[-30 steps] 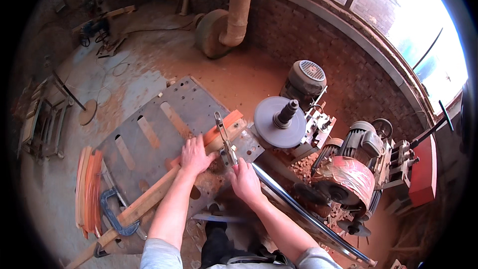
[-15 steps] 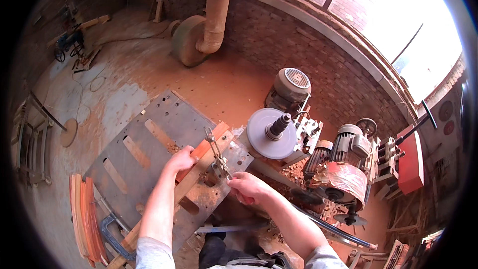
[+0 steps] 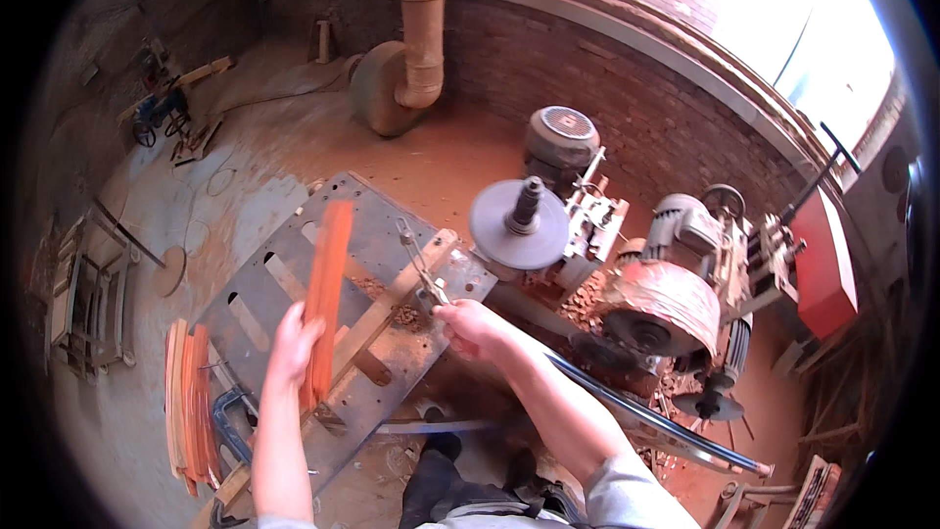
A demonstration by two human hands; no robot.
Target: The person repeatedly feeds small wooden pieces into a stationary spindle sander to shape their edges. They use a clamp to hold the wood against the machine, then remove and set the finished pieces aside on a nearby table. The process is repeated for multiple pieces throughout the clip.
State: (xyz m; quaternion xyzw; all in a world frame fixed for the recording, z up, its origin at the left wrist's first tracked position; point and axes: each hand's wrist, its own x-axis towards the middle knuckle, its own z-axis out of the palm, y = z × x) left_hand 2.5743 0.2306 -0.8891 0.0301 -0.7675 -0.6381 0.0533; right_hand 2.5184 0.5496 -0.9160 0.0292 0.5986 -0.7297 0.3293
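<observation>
Hands at the slotted counter (image 3: 284,264)
Left hand (image 3: 292,345) pinches a reddish strip (image 3: 326,284) held above the counter; right hand (image 3: 474,325) is closed on a metal lever (image 3: 421,264) at the counter's right edge.

Reddish wood strip (image 3: 326,299) in my left hand (image 3: 290,345), long, flat, tilted up off the counter (image 3: 294,274). Right hand (image 3: 472,325) grips metal clamp lever (image 3: 421,269), far-right.
</observation>
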